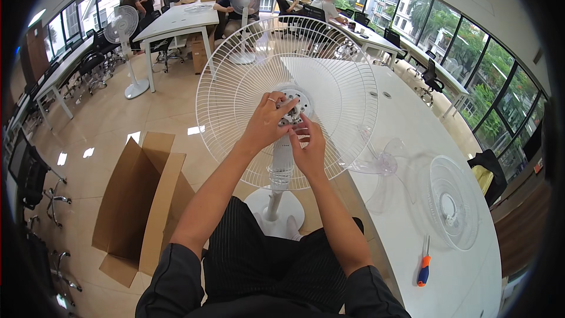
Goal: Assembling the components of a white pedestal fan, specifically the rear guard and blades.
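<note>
The person sits with dark striped trousers at the lower edge. Both forearms reach up to a white pedestal fan that stands on the floor between the knees. The left hand lies on the hub of the white rear grille, its fingers pressed on the hub. The right hand is just below the hub, its fingers pinching a small part there; which part, one cannot tell. To the right, on the white table, lie a clear fan blade, a front grille and a screwdriver with an orange and blue handle. On the left an open cardboard box stands on the floor. Farther away, other people sit at tables with fans.
</note>
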